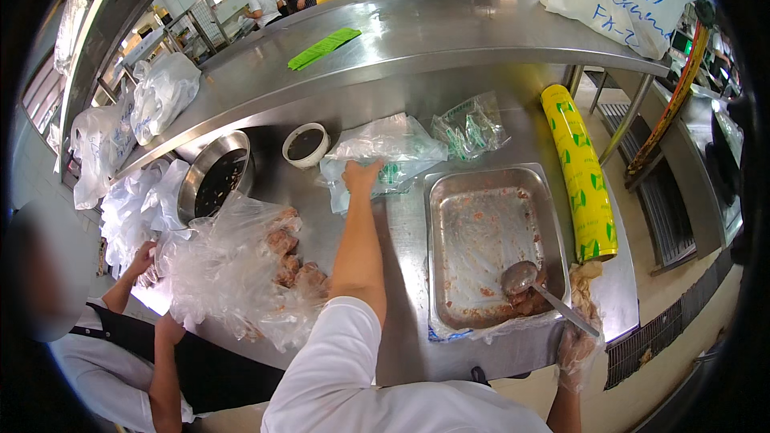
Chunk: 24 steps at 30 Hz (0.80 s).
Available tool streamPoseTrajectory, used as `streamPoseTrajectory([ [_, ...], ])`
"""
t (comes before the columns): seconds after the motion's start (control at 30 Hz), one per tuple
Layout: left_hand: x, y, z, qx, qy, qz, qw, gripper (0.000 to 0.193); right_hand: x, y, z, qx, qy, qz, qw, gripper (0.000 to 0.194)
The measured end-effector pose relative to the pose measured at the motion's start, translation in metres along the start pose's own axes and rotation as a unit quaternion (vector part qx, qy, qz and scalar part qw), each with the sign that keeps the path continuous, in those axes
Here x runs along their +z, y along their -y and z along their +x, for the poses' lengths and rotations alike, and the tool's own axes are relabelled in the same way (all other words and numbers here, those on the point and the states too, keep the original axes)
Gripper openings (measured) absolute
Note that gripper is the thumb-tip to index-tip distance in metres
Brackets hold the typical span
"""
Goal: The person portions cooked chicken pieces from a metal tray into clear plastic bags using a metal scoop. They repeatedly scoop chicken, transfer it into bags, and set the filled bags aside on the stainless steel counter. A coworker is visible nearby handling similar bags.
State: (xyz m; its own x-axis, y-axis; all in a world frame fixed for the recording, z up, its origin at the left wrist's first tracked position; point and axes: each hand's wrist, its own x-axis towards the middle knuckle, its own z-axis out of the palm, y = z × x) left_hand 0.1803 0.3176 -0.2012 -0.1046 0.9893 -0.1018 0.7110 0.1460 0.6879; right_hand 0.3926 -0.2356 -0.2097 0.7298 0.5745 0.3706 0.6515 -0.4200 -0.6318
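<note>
My left hand (361, 177) is bare and reaches forward onto a stack of clear plastic bags (400, 138) with green print. Its fingers are curled at the near edge of a bag. My right hand (576, 346), in a clear plastic glove, is low at the right, beside a steel pan (475, 222). A steel ladle (520, 278) rests in the pan on some marinated meat (529, 302), and its handle crosses the gloved hand. Whether the fingers close around the handle is unclear. Brown stains cover the glove's far end. Smears of sauce and meat bits mark the pan's bottom.
At left, a co-worker's hands (168, 329) touch plastic bags of meat (234, 270). Behind them stand a steel bowl of dark liquid (216, 183) and a white bowl of dark sauce (305, 143). A yellow wrap roll (580, 174) lies right; a raised steel shelf (433, 24) crosses the back.
</note>
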Motion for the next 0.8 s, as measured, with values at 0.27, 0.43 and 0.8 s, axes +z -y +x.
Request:
streamPoseTrajectory([
  [0.27, -0.025, 0.039, -0.040, 0.035, 0.014, 0.245, 0.969, 0.114, 0.002, 0.004, 0.005, -0.014, -0.017, -0.005, 1.000, 0.025],
  [0.43, 0.001, 0.037, 0.002, 0.149, -0.007, 0.184, 0.971, 0.104, 0.002, 0.008, 0.008, -0.034, -0.059, 0.000, 0.998, 0.024],
  [0.8, -0.049, -0.061, -0.038, 0.114, 0.022, 0.309, 0.944, 0.061, -0.006, 0.016, 0.009, -0.023, -0.038, -0.021, 0.999, 0.026],
])
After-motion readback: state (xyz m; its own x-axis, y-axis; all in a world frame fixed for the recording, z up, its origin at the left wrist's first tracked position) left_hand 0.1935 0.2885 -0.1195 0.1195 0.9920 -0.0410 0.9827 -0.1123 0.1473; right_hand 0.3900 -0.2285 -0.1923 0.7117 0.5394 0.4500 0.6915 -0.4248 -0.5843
